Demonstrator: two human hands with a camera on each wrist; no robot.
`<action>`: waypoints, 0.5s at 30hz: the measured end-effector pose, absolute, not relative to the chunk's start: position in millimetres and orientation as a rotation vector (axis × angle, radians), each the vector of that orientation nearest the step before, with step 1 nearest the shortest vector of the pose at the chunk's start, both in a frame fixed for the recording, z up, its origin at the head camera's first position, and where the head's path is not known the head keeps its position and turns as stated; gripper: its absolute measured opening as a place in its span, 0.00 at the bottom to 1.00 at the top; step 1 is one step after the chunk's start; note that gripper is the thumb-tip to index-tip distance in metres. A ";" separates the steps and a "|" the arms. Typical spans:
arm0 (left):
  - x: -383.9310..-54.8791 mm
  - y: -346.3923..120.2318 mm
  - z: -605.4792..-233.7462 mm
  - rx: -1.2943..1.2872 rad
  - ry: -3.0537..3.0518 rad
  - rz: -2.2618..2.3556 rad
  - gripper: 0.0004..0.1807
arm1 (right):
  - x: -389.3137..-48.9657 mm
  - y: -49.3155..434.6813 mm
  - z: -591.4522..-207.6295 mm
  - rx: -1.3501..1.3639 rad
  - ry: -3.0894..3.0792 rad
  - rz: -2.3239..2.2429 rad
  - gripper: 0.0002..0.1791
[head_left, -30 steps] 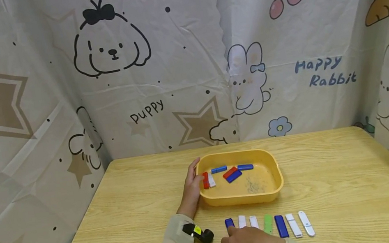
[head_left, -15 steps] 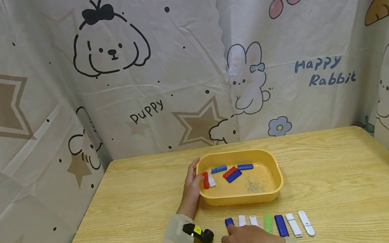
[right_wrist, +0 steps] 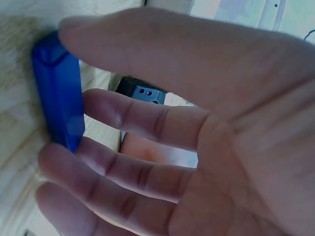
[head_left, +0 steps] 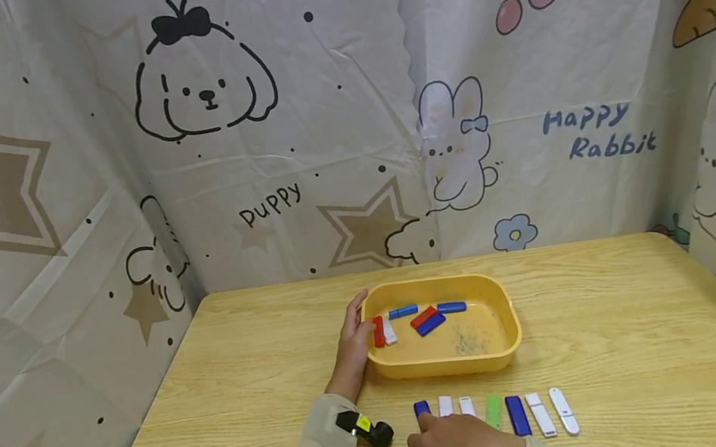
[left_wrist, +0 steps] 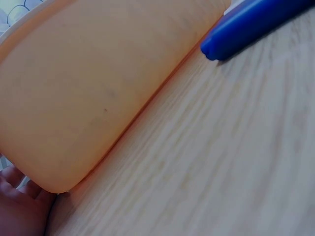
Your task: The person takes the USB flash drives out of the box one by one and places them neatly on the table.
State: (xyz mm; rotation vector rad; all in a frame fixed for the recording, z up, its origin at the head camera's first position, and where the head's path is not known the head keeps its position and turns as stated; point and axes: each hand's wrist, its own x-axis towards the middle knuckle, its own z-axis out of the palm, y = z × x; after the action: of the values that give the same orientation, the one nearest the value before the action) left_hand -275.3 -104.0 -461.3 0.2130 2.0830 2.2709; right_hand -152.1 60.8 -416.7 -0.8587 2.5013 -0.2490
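Note:
A yellow plastic tray (head_left: 447,368) stands on the table. My left hand (head_left: 351,347) holds its left wall, thumb over the rim and fingers outside. Inside lie red USB sticks (head_left: 379,332), a white one (head_left: 389,332) and several blue ones (head_left: 431,325). My right hand (head_left: 468,446) is low on the table in front of the tray. In the right wrist view, its thumb and fingertips pinch a blue USB stick (right_wrist: 59,93) on the tabletop. Blue shows beyond and below the hand in the head view; the hand hides what lies between.
Right of the hand runs a row of USB sticks: white ones (head_left: 540,415), a green one (head_left: 493,412), a blue one (head_left: 518,416) and a rounded white one (head_left: 564,411). The wooden table (head_left: 626,323) ends at a printed curtain (head_left: 346,141) on three sides.

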 end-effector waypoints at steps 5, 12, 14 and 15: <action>-272.7 -104.1 -455.2 0.216 2.086 2.253 0.33 | -152.5 62.6 -413.5 -0.823 2.496 -0.279 0.19; -285.7 -104.7 -472.2 0.216 2.068 2.293 0.34 | -154.5 71.6 -403.9 -0.865 2.520 -0.383 0.16; -290.0 -104.3 -479.8 0.222 2.066 2.312 0.34 | -155.0 74.0 -401.5 -0.911 2.548 -0.413 0.15; -291.0 -103.9 -482.4 0.223 2.064 2.318 0.34 | -155.7 75.2 -400.5 -0.927 2.566 -0.429 0.15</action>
State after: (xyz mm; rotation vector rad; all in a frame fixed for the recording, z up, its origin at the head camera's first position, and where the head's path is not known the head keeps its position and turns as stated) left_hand -291.0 -103.9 -482.4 0.2228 2.0640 2.3185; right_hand -155.7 75.2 -400.5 -0.9266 2.5660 -0.4286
